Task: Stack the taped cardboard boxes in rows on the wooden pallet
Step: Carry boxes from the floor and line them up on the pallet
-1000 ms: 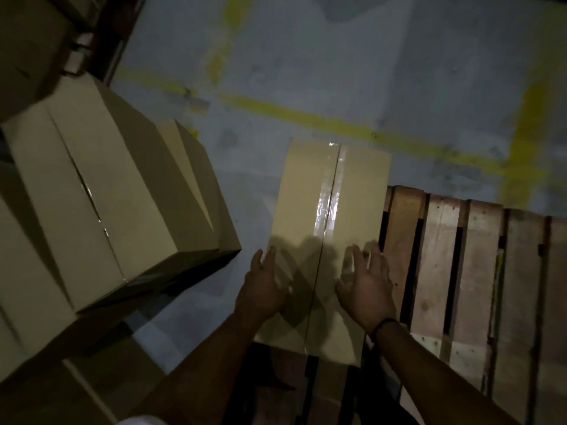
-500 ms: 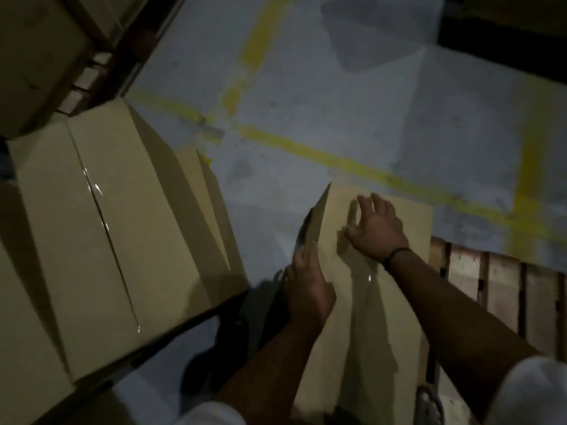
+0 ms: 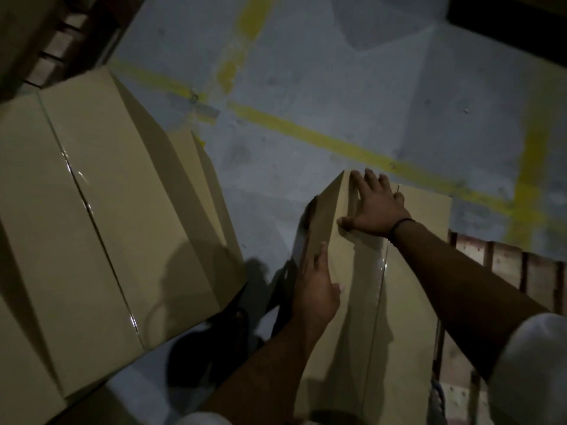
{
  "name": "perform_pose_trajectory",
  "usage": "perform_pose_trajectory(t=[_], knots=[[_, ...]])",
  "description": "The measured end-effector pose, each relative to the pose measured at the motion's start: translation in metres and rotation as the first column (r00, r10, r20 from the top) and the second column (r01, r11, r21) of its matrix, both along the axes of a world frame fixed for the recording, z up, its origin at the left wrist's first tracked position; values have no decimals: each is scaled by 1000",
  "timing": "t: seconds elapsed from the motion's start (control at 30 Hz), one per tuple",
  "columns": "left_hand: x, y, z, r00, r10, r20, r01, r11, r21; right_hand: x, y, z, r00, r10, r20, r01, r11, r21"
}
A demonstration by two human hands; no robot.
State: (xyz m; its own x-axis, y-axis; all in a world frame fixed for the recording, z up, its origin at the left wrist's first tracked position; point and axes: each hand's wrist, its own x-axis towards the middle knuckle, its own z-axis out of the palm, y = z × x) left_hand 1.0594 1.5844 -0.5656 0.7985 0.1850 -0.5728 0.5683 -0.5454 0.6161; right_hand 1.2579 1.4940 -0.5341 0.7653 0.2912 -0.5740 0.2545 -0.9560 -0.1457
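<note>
A taped cardboard box lies on the left end of the wooden pallet, its clear tape seam running toward me. My right hand rests flat on the box's far left top corner with fingers spread. My left hand presses flat against the box's left top edge, fingers straight along the side. Most of the pallet under the box is hidden; only its slats to the right show.
A pile of taped cardboard boxes fills the left side, close to my left arm. Grey concrete floor with yellow painted lines lies ahead. More cartons and racking sit in the dark upper left corner.
Both hands slid from the near part of the box's top toward its far left side. My view has shifted closer over the box.
</note>
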Motion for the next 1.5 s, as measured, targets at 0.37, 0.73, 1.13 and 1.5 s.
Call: perform_pose_trajectory(t=[0.37,0.73,1.13,1.5], knots=[[-6,-8,-1,992,-127,15,123,980,156,-54,-25,7,997,-81,20,80,996,44],[72,-25,69,955,-295,41,275,925,263,-95,-97,65,907,-420,-38,421,905,59],[139,-55,12,974,-173,149,100,910,403,-21,-139,-12,887,-455,75,435,880,189],[147,-67,5,965,-82,250,-33,905,425,-15,-148,-32,893,-406,195,332,886,325]])
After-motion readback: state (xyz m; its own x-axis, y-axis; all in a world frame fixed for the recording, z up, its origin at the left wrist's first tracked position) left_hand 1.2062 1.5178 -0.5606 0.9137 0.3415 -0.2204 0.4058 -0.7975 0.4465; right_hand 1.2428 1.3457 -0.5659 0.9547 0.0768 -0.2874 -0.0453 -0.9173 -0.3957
